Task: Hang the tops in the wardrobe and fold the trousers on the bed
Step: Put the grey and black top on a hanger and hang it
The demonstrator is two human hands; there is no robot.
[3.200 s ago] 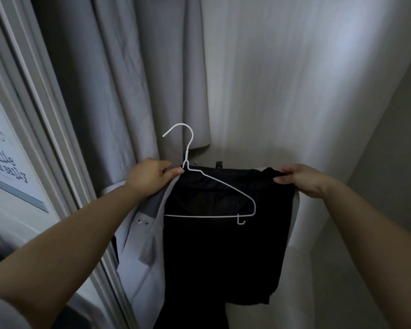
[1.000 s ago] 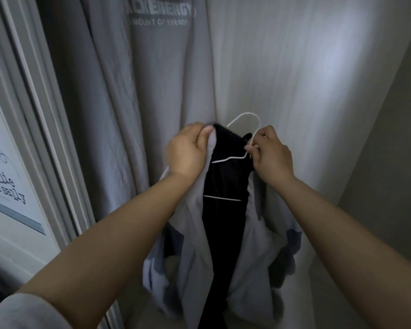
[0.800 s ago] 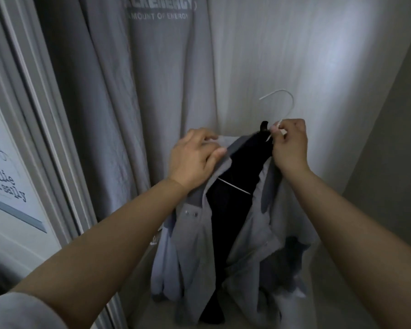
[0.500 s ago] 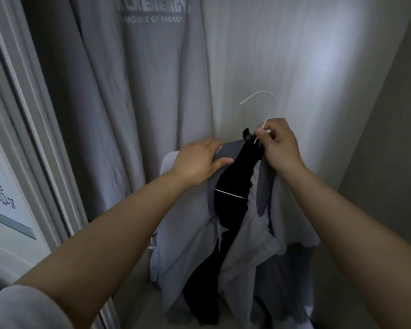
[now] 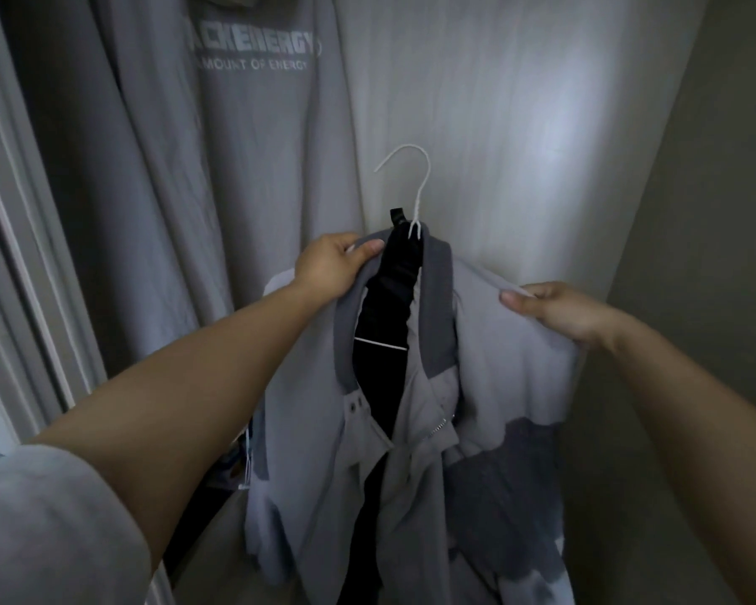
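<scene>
Grey jacket (image 5: 489, 355) of soft matte cloth drapes over black fabric on a thin white wire hanger (image 5: 413, 198), left hand (image 5: 330, 268) pinching its collar, right hand (image 5: 559, 310) gripping its shoulder, inside the wardrobe

head-worn view, facing forward and down, close to wardrobe (image 5: 498, 102)
</scene>
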